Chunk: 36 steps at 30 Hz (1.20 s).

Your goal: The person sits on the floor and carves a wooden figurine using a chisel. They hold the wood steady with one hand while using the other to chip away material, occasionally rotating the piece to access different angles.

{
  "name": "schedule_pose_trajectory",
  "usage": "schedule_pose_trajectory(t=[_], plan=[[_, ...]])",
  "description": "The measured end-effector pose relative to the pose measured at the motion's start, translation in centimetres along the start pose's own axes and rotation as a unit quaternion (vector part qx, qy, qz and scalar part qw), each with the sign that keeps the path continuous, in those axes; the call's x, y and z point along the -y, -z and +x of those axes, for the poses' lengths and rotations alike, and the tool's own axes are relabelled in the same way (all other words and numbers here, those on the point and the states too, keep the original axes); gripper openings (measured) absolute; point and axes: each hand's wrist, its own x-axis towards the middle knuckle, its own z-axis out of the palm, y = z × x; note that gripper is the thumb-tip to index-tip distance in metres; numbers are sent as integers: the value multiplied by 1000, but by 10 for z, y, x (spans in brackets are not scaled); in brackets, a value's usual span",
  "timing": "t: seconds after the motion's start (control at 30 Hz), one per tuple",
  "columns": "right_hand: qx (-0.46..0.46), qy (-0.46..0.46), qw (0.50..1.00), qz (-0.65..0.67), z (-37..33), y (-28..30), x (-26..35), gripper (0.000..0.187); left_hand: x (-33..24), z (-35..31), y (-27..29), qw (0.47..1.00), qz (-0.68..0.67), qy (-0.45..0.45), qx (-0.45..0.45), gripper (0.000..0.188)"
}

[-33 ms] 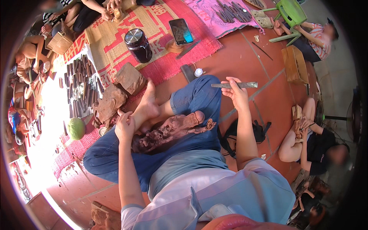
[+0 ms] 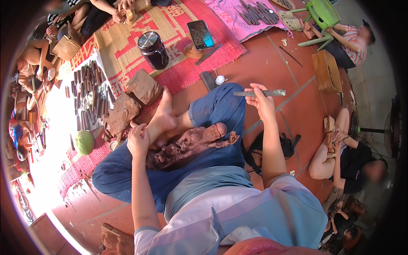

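My right hand (image 2: 264, 108) is raised over the floor beside my right knee, its fingers pinching a flat grey carving chisel (image 2: 275, 93) that lies level across them. My left hand (image 2: 138, 142) rests by my bare foot (image 2: 165, 114) with its fingers curled; whether anything is in them is hidden. Between the hands, a reddish-brown carved wooden figure (image 2: 191, 142) lies on its side in my lap, against my crossed legs. Neither hand touches the figure.
Rough wood blocks (image 2: 144, 87) stand past my foot. Many chisels (image 2: 89, 95) lie on a white sheet at left, near a green melon (image 2: 84, 142). A dark jar (image 2: 153, 51) and a phone (image 2: 197, 33) are on the mat. A black bag (image 2: 289, 146) lies at right. Other people sit around.
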Motion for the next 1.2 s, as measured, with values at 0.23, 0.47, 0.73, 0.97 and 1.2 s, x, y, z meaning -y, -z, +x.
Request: schedule_pose_trajectory(t=[0.23,0.47,0.73,0.97,1.2], plan=[[-21,246,956,-155,84,-29,20,26,7,11,-40,980,193,7,40,31],[13,380,820,-427,193,-84,23,36,0,11,-48,980,198,8,11,30],[11,363,767,-529,228,-121,12,40,7,10,-52,982,190,14,-5,26],[-31,387,819,-422,227,-95,28,42,-2,15,-52,981,190,-9,-24,27],[-44,304,936,-173,122,-57,47,34,5,14,-50,984,180,14,2,27]])
